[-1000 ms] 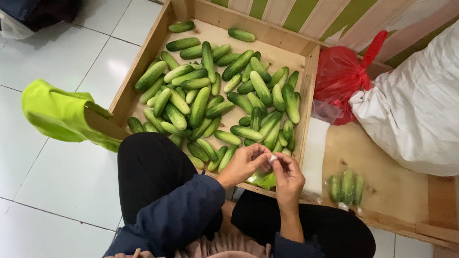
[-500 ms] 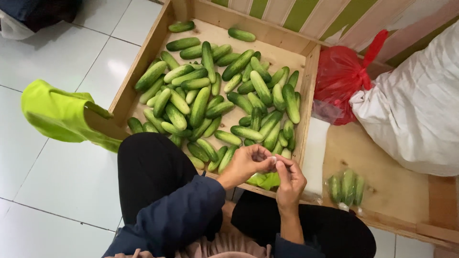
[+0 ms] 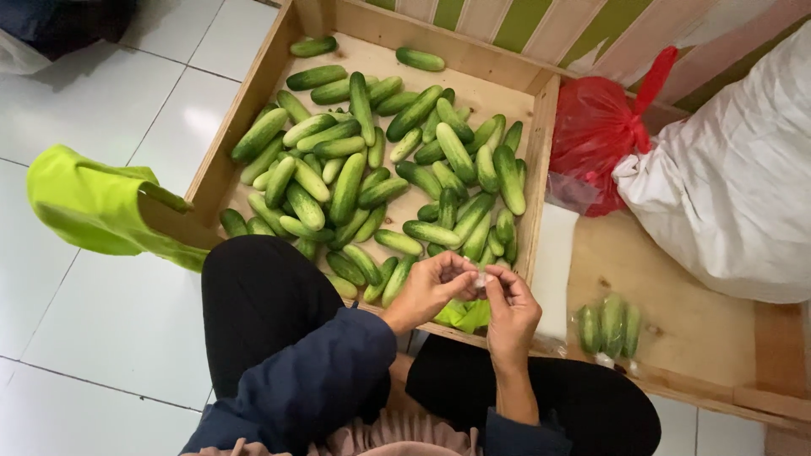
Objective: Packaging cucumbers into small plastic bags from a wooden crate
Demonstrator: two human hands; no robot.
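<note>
My left hand (image 3: 429, 289) and my right hand (image 3: 510, 310) meet over the near edge of a wooden crate (image 3: 245, 110). Together their fingertips pinch a small clear plastic piece (image 3: 481, 278). Just below the hands lies a bright green plastic bag (image 3: 463, 316). The crate holds several loose green cucumbers (image 3: 372, 160). To the right, a clear bag of cucumbers (image 3: 610, 328) lies on the wooden board.
A red plastic bag (image 3: 600, 127) and a large white sack (image 3: 735, 186) sit at the right. A stack of clear plastic bags (image 3: 554, 270) lies beside the crate wall. A lime green bag (image 3: 93, 203) lies on the white tile floor at the left.
The view has shifted slightly; my fingers keep working the small clear piece between both hands, staying in about the same place.
</note>
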